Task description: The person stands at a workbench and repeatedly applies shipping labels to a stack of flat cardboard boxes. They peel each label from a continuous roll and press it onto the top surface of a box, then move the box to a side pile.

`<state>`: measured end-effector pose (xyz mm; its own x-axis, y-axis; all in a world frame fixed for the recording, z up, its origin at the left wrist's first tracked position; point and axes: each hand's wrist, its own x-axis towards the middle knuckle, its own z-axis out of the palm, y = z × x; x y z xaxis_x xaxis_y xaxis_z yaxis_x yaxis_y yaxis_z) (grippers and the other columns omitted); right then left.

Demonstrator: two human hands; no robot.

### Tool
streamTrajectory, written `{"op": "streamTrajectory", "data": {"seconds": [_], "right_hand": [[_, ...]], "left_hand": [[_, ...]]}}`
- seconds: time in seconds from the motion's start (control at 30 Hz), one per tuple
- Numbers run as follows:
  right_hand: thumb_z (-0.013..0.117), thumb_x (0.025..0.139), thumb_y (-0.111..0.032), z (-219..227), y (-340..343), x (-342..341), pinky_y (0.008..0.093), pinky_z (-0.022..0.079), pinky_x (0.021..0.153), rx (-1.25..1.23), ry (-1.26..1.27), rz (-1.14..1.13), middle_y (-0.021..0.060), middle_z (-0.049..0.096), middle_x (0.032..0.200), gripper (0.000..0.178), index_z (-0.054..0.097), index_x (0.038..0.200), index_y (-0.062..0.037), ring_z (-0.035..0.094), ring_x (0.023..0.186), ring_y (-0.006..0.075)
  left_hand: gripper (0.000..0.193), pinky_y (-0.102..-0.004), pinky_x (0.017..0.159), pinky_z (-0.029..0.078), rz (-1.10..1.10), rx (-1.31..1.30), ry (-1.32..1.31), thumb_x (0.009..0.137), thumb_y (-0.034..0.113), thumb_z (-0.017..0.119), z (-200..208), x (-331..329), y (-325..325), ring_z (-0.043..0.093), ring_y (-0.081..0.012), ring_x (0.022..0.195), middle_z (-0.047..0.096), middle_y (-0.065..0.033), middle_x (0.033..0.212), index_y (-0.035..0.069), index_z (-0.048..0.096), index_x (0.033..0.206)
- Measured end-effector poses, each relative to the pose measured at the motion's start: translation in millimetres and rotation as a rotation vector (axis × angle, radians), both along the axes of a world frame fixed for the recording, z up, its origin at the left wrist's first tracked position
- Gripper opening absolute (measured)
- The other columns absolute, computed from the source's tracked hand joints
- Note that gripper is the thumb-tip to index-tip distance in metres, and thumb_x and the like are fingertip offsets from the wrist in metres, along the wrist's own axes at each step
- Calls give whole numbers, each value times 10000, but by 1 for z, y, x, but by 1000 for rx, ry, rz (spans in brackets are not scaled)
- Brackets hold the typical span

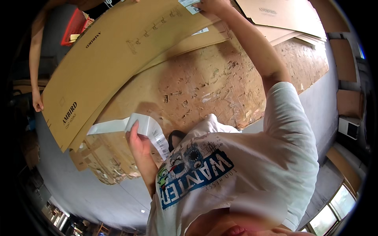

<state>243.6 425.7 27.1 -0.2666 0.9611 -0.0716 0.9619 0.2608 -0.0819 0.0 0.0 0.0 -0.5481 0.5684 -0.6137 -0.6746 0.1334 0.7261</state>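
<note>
My left hand is closed around a folded strip of white printed labels, thumb on its face. One end of the strip trails over the near left part of the table, and the other hangs toward my shirt. My right arm reaches to the far edge of the view, where my right hand rests its outstretched fingers on a white label. That label lies flat on a large brown cardboard sheet with dark print and a line drawing of hooks. The top edge of the view cuts off part of this hand.
Another person's hand touches the sheet's left edge. More cardboard sheets are stacked at the far right of the worn wooden table. A red plastic basket stands beyond the sheet. Flattened cardboard leans along the right side.
</note>
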Motion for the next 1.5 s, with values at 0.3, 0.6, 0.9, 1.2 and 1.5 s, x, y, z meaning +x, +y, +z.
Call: {"op": "streamTrajectory", "data": {"seconds": [0.3, 0.6, 0.9, 1.2, 1.5], "right_hand": [[520, 866, -419, -14, -98, -1, 458, 392, 885, 558, 12, 308, 54, 613, 1095, 394, 576, 1127, -129, 520, 1098, 250], [632, 828, -8, 12, -354, -98, 278, 485, 784, -819, 1286, 849, 77, 609, 1020, 537, 446, 1321, -110, 575, 936, 149], [638, 810, 37, 24, -435, -121, 236, 481, 733, -1076, 1465, 734, 27, 616, 845, 425, 526, 1206, -71, 577, 813, 87], [611, 790, 98, 19, -418, -108, 252, 489, 788, -1082, 1510, 628, 49, 632, 924, 422, 560, 1186, -38, 588, 876, 116], [677, 733, -34, 3, -381, -96, 342, 501, 647, -190, 1317, 881, 103, 629, 796, 168, 656, 899, -49, 611, 735, 273]], "left_hand": [[319, -340, 776, 519, -3, 112, 13, 820, 54, 603, 43, 6, -54, 607, -210, 938, 612, -101, 1043, -23, 550, 1125], [301, -339, 818, 510, -40, 369, 48, 862, 83, 552, 61, -23, -90, 621, -238, 949, 614, -152, 1054, -58, 512, 1125], [302, -317, 785, 509, -49, 356, -93, 849, 127, 560, 90, -11, -133, 627, -210, 912, 626, -122, 1023, -28, 547, 1108], [304, -333, 762, 508, -130, 302, -126, 831, 120, 544, 55, -2, -105, 624, -222, 874, 633, -122, 969, -48, 558, 1085], [268, -382, 771, 499, -92, 93, -316, 849, 132, 480, 35, 8, -57, 610, -262, 894, 611, -136, 974, -43, 551, 1038]]}}
